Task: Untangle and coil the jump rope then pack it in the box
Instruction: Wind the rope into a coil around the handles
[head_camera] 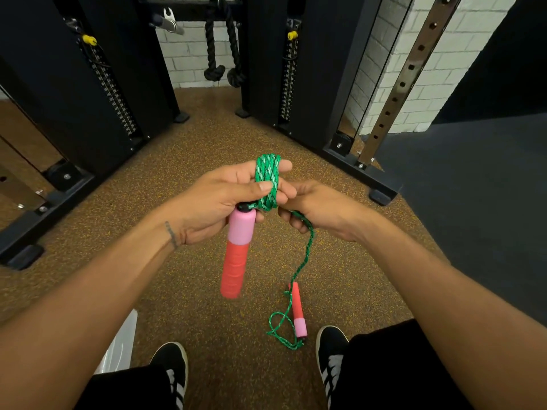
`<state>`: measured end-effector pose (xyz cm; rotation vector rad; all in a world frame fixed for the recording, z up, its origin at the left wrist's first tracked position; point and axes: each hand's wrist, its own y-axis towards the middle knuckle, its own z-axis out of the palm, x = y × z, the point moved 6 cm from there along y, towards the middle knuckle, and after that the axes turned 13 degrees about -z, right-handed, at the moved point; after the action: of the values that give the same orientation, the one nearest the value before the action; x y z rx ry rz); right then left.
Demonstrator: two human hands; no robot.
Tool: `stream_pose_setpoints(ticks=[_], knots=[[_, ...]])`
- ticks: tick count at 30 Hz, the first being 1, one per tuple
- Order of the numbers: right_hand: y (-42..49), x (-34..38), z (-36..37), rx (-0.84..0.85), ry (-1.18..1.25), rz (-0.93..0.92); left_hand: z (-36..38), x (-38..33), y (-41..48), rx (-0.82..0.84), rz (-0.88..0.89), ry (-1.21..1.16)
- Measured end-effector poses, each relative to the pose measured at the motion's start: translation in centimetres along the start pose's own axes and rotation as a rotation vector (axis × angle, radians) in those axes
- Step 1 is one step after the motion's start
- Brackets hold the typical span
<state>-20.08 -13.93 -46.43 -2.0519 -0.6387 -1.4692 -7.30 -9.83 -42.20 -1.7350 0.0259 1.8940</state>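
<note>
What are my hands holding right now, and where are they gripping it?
Left hand: the green rope coil wound round its fingers, thumb pinning it, one handle hanging below. Right hand: the loose strand just beside the coil.

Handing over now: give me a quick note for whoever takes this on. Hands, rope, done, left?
Left hand holds the coil wound round its fingers; first handle hangs below it.
Right hand grips the loose rope, which runs down to the second handle on the floor between the shoes.
Done: several turns coiled.
Left: wind in the rest, pack it; translucent item by left leg may be the box.
</note>
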Motion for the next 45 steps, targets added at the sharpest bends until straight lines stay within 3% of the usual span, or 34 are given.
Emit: stream_pose_setpoints(ticks=[6, 18, 23, 32, 39, 45], knots=[[0.0, 0.3, 1.2, 0.095, -0.026, -0.043, -1.2, -0.2, 0.2, -0.183, 0.013, -0.109], [-0.5, 2.0, 1.2, 0.078, -0.034, -0.125, -1.9, 0.2, 0.4, -0.258, 0.000, 0.030], [-0.9, 3.4, 0.1, 0.005, 0.001, -0.207, -1.8, 1.0, 0.4, -0.199, -0.063, 0.110], [-1.7, 5.4, -1.3, -0.130, 0.083, -0.397, 1.0, 1.8, -0.3, 0.085, -0.165, 0.217], [-1.5, 5.0, -2.2, -0.238, 0.106, -0.386, 1.2, 1.4, -0.2, 0.083, -0.094, 0.225], [-0.7, 3.5, -2.6, -0.210, 0.060, -0.265, 0.9, 1.2, -0.3, 0.089, -0.083, 0.158]])
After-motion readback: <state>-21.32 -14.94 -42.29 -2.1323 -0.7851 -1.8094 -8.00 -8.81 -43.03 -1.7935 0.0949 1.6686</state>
